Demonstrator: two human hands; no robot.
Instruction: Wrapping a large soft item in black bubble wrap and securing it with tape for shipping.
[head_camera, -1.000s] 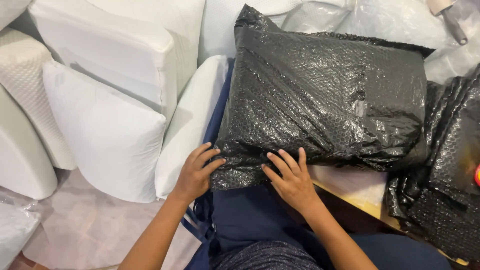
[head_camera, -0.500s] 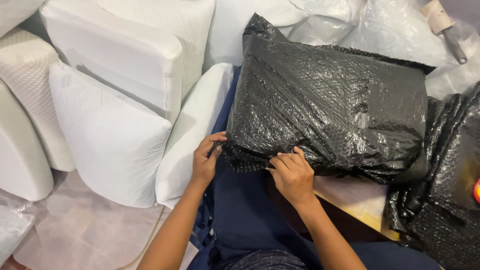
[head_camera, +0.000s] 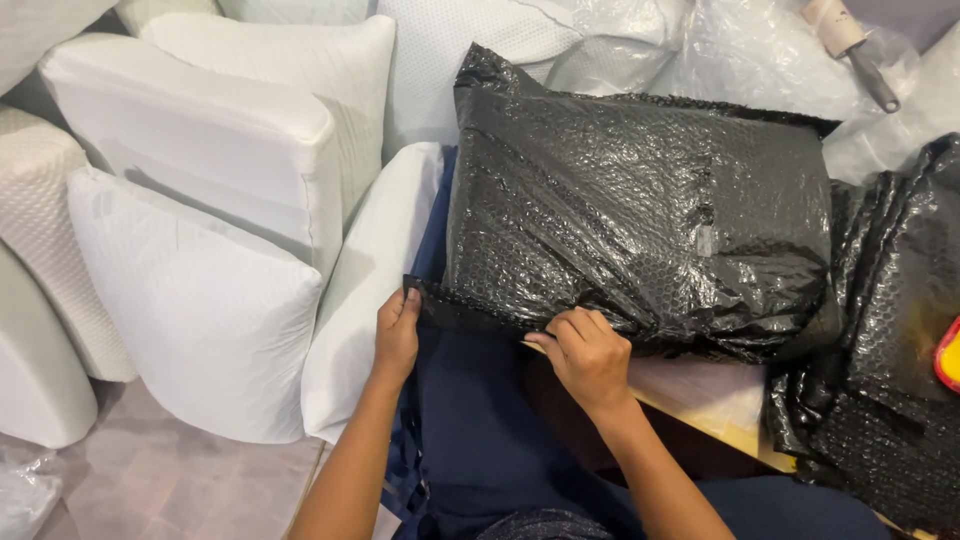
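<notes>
Black bubble-wrap parcel (head_camera: 640, 215): large, rectangular, lying on the lap and table edge. Left hand (head_camera: 396, 335) pinches its near-left corner; right hand (head_camera: 588, 358) closed on its near edge. White pillows (head_camera: 200, 220) stacked just left. Second black bubble-wrap heap (head_camera: 880, 340) right, bearing a yellow-and-red label (head_camera: 948, 355). Roller-like tool (head_camera: 850, 45), possibly tape, on clear plastic behind.

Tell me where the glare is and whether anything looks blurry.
Head view: glare speckles the black bubble-wrap package, strongest along its creased upper face; white pillows look bright but keep texture; left hand and right hand on the near edge are sharp; soft shadows only.
</notes>
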